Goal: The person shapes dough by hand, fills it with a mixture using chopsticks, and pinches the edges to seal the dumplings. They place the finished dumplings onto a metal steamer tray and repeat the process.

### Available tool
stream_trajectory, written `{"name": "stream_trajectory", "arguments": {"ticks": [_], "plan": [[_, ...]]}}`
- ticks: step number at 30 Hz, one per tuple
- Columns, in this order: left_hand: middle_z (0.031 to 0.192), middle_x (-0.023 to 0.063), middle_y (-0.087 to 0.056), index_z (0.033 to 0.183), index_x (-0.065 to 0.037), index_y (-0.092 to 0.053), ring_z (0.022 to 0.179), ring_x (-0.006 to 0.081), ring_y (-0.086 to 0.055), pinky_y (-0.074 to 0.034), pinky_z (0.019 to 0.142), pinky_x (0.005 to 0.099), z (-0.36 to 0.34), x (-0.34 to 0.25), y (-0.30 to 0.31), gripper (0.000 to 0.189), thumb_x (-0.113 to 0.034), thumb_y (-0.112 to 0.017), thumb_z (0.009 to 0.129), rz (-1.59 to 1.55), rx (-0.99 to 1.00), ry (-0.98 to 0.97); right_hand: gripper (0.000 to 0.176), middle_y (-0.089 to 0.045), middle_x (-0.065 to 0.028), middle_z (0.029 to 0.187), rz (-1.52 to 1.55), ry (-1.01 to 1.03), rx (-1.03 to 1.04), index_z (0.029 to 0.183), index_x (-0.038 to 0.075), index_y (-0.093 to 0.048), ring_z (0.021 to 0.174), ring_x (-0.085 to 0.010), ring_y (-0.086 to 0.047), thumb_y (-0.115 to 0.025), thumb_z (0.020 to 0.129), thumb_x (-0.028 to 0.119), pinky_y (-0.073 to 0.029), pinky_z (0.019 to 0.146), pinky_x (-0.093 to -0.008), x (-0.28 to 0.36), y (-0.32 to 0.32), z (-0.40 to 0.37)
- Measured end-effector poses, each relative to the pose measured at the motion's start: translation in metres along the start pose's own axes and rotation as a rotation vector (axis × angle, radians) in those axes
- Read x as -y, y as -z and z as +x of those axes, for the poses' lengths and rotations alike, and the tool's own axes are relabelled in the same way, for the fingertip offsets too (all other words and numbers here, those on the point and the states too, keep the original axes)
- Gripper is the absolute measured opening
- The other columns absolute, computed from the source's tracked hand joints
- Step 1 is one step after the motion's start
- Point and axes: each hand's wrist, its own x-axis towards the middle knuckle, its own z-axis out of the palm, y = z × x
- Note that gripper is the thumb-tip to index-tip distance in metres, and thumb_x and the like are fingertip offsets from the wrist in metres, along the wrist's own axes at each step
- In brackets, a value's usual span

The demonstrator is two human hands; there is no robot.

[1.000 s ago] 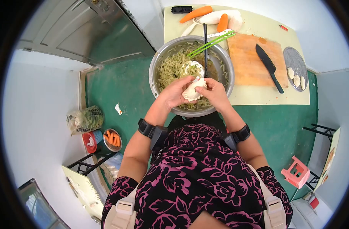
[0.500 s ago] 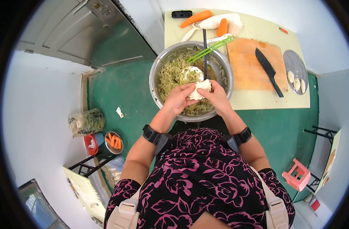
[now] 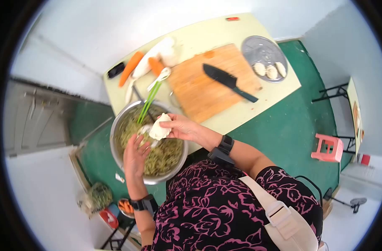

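A white dumpling (image 3: 160, 127) with a pleated edge is pinched between the thumb and fingers of my right hand (image 3: 180, 126), over the bowl. My left hand (image 3: 135, 157) has let its fingers spread and touches nothing; it hovers above the bowl's left side. Below both hands stands a large metal bowl (image 3: 114, 144) of shredded green filling (image 3: 164, 157). A white utensil partly shows in the filling behind the dumpling. Green chopsticks (image 3: 149, 102) and a dark stick lean over the bowl's far rim. Several finished dumplings (image 3: 271, 72) lie on a round metal tray (image 3: 258, 45) at the right.
On the table (image 3: 203, 31), a wooden cutting board (image 3: 191, 94) carries a black knife (image 3: 220, 76). Carrots (image 3: 131, 69) and a white radish (image 3: 151, 52) lie at the back left. A pink stool (image 3: 328, 147) stands on the floor at right.
My view has turned toward the right, toward the tray. My left hand has let go of the dumpling and moved away to the left; my right hand keeps hold of it.
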Motion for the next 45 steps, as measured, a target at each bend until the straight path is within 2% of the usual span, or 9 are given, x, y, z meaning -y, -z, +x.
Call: {"name": "stream_trajectory", "arguments": {"ticks": [5,12,16,20,26,32,35,38,45], "plan": [[0.108,0.0078,-0.052,0.116,-0.007,-0.044,0.089,0.0181,-0.054,-0.044,0.078,0.0327,0.022,0.001,-0.013,0.039,-0.030,-0.049,0.085,-0.197,0.033,0.039,0.029,-0.056,-0.0086,0.099,0.046,0.301,-0.158,0.105,0.004,-0.048,0.093,-0.0224,-0.056,-0.058,0.079,0.013,-0.046,0.082,-0.0371,0.125,0.093,-0.060],[0.102,0.0045,-0.056,0.112,-0.008,-0.048,0.089,0.0166,-0.055,-0.045,0.078,0.0315,0.026,0.024,-0.028,0.032,-0.027,-0.048,0.086,-0.241,-0.113,0.047,0.031,-0.057,-0.0044,0.086,-0.428,0.661,-1.097,0.097,0.006,-0.052,0.078,-0.0173,-0.057,-0.066,0.070,0.012,-0.047,0.063,-0.0327,0.311,0.253,-0.127],[0.102,0.0041,-0.056,0.112,-0.007,-0.048,0.088,0.0163,-0.055,-0.045,0.078,0.0311,0.027,0.026,-0.044,0.032,-0.026,-0.048,0.086,-0.226,-0.143,0.054,0.055,-0.053,-0.0082,0.097,-0.571,0.438,-1.057,0.111,0.003,-0.040,0.078,-0.0173,-0.055,-0.071,0.066,0.013,-0.045,0.064,-0.0316,0.344,0.299,-0.108],[0.103,0.0041,-0.055,0.112,-0.008,-0.048,0.089,0.0161,-0.054,-0.045,0.079,0.0316,0.032,0.022,-0.056,0.032,-0.027,-0.048,0.086,-0.213,-0.157,0.051,0.060,-0.056,-0.0115,0.089,-0.715,0.494,-1.199,0.110,-0.002,-0.044,0.076,-0.0170,-0.056,-0.074,0.061,0.015,-0.046,0.054,-0.0291,0.338,0.309,-0.081],[0.105,0.0050,-0.055,0.111,-0.008,-0.049,0.092,0.0168,-0.053,-0.044,0.082,0.0335,0.042,0.022,-0.068,0.031,-0.027,-0.047,0.086,-0.218,-0.146,0.052,0.062,-0.055,-0.0226,0.101,-1.125,0.407,-1.262,0.105,-0.009,-0.050,0.087,-0.0300,-0.057,-0.072,0.059,0.026,-0.047,0.071,-0.0356,0.338,0.338,-0.070],[0.106,0.0058,-0.054,0.111,-0.007,-0.048,0.093,0.0174,-0.053,-0.044,0.082,0.0335,0.049,0.024,-0.073,0.032,-0.026,-0.048,0.086,-0.233,-0.118,0.071,0.058,-0.047,-0.0200,0.117,-1.555,-0.037,-1.400,0.116,-0.006,-0.041,0.108,-0.0317,-0.045,-0.053,0.076,0.034,-0.034,0.090,-0.0445,0.352,0.274,-0.096],[0.107,0.0057,-0.054,0.112,-0.007,-0.048,0.093,0.0172,-0.053,-0.044,0.083,0.0334,0.050,0.024,-0.072,0.033,-0.027,-0.048,0.086,-0.221,-0.119,0.063,0.054,-0.036,-0.0179,0.127,-1.889,0.334,-1.037,0.124,-0.003,-0.034,0.119,-0.0285,-0.034,-0.042,0.084,0.032,-0.024,0.097,-0.0473,0.329,0.302,-0.107],[0.107,0.0055,-0.054,0.113,-0.007,-0.047,0.093,0.0170,-0.053,-0.044,0.082,0.0331,0.048,0.022,-0.074,0.034,-0.028,-0.047,0.086,-0.208,-0.132,0.051,0.057,-0.031,-0.0145,0.131,-2.317,0.605,-1.070,0.127,0.001,-0.028,0.120,-0.0254,-0.032,-0.037,0.086,0.039,-0.027,0.095,-0.0475,0.286,0.319,-0.113],[0.108,0.0052,-0.054,0.116,-0.008,-0.045,0.092,0.0164,-0.053,-0.044,0.082,0.0328,0.045,0.022,-0.078,0.036,-0.029,-0.046,0.087,-0.197,-0.136,0.075,0.063,-0.018,-0.0103,0.138,-2.321,0.268,-1.003,0.131,0.002,-0.021,0.129,-0.0220,-0.014,-0.032,0.086,0.045,-0.015,0.099,-0.0513,0.283,0.308,-0.100]]}}
